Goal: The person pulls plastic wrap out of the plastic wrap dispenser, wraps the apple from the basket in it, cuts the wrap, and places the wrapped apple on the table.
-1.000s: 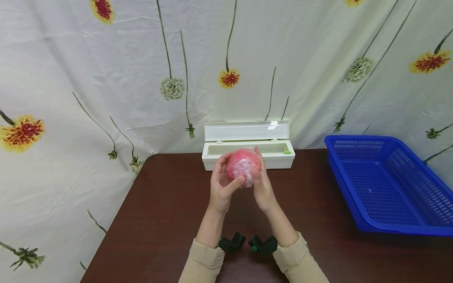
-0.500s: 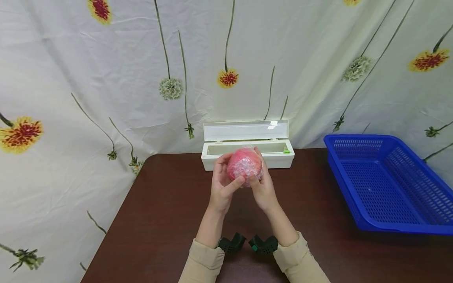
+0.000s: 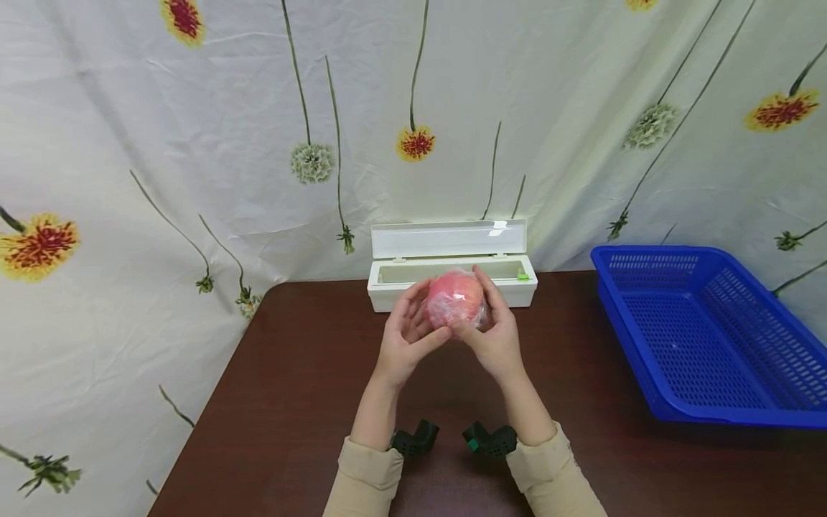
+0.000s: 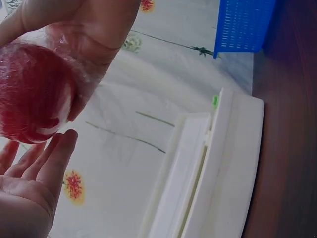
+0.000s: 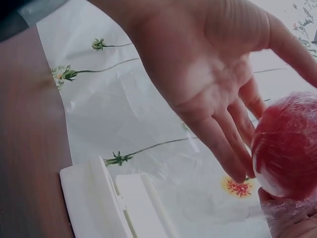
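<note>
A red apple (image 3: 455, 298) wrapped in clear plastic film is held up above the table, in front of the white box. My right hand (image 3: 499, 343) grips it from the right, its thumb at the near side and its fingers around the far side. On the left, my left hand (image 3: 402, 345) has its fingers spread and nearly straight alongside the apple. In the right wrist view the fingers of the left hand (image 5: 198, 74) reach toward the apple (image 5: 287, 146), fingertips close to it or touching. Crumpled film (image 4: 74, 54) bunches by the right palm in the left wrist view.
A long white box (image 3: 452, 294) with its lid raised and a green slider (image 3: 524, 276) stands at the table's back edge. A blue perforated basket (image 3: 659, 388) sits to the right. Behind hangs a flowered white curtain (image 3: 245, 108). The table (image 3: 291, 402) is dark brown.
The apple has shifted slightly right and turned, showing a more orange side. My hands and wrists have spread a little apart, and the left fingers have loosened from the apple.
</note>
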Available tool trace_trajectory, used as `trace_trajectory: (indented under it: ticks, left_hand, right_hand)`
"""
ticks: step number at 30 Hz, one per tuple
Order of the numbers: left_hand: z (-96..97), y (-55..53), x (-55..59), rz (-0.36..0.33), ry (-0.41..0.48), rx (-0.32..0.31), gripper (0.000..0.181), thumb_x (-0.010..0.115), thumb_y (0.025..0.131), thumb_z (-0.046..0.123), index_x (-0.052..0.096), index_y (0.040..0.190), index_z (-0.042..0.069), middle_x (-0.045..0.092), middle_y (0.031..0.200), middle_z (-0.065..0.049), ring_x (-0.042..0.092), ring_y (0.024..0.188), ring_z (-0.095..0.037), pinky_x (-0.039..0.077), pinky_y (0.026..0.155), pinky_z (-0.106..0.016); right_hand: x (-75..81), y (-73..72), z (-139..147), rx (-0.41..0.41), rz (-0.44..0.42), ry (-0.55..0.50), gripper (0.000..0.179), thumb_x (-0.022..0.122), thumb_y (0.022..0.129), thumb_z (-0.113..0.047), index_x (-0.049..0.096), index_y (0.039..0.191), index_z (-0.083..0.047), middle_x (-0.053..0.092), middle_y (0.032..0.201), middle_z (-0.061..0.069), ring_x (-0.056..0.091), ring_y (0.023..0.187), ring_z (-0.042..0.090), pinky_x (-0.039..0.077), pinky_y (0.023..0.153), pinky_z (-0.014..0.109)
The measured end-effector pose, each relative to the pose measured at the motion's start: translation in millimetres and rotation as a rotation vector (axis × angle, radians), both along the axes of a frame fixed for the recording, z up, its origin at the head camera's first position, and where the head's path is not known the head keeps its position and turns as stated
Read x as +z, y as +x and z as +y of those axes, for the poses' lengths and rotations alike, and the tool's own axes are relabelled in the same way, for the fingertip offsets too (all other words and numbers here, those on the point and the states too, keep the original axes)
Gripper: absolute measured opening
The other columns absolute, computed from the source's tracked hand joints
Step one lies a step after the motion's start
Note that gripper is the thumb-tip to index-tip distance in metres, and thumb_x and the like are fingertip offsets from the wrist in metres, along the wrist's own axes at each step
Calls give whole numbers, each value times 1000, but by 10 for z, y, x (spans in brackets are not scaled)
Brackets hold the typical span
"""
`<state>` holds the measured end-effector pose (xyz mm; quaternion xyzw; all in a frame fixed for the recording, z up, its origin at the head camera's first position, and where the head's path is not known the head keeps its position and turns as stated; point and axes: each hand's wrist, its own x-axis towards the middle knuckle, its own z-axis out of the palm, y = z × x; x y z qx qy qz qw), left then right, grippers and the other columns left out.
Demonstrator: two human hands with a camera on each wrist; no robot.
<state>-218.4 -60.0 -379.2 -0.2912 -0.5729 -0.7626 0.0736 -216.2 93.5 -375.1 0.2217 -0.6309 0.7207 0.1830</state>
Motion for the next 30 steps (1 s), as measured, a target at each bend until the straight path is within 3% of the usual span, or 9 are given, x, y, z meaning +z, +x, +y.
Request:
trace_trajectory:
  ticks: [4, 7, 11, 15, 21, 26, 30]
  left_hand:
    - [-25, 13, 28, 73, -45, -16, 88, 74, 80, 39, 28, 144, -1, 31, 147, -16, 34, 134, -28, 38, 102, -34]
    - [-29, 30, 57, 120, -82, -4, 84, 68, 84, 41, 26, 145, 0, 28, 149, -13, 32, 134, -30, 39, 100, -33]
    - [-21, 62, 89, 169, -140, 62, 81, 63, 87, 45, 27, 146, 3, 28, 151, -10, 30, 135, -29, 38, 102, -33]
    - [-3, 84, 101, 222, -186, 117, 79, 60, 89, 47, 29, 146, 2, 25, 152, -12, 26, 138, -27, 33, 105, -41]
    - [19, 88, 96, 273, -272, 187, 71, 54, 92, 48, 33, 144, 5, 23, 153, -11, 17, 141, -22, 24, 108, -52]
    - [24, 68, 64, 277, -311, 183, 66, 46, 95, 48, 32, 146, 9, 20, 154, -8, 15, 141, -21, 25, 107, -52]
    - [26, 56, 50, 271, -325, 184, 68, 42, 96, 50, 30, 146, 6, 20, 154, -11, 15, 141, -21, 24, 108, -52]
  right_hand:
    - [14, 9, 39, -31, -28, 47, 82, 80, 75, -15, 37, 143, -7, 43, 138, 13, 47, 114, 24, 49, 85, 24]
    - [30, 16, 50, -44, -48, 80, 82, 79, 72, -3, 38, 143, -9, 44, 139, 10, 46, 117, 24, 48, 88, 26]
    - [34, 17, 54, -63, -55, 136, 85, 81, 70, -4, 38, 143, -9, 44, 141, 7, 45, 120, 23, 46, 93, 34]
    - [33, 24, 51, -100, -68, 210, 87, 84, 68, -9, 39, 144, -14, 45, 141, 5, 45, 120, 23, 44, 94, 44]
    - [12, 13, 44, -104, -69, 285, 87, 83, 68, -7, 40, 143, -12, 45, 141, 6, 45, 120, 26, 45, 93, 46]
    - [13, 8, 32, -74, -71, 312, 87, 84, 67, -7, 41, 143, -11, 45, 141, 6, 46, 120, 26, 45, 93, 45]
    - [10, 3, 24, -61, -41, 328, 87, 85, 66, -7, 42, 141, -8, 46, 140, 7, 47, 119, 28, 45, 93, 46]
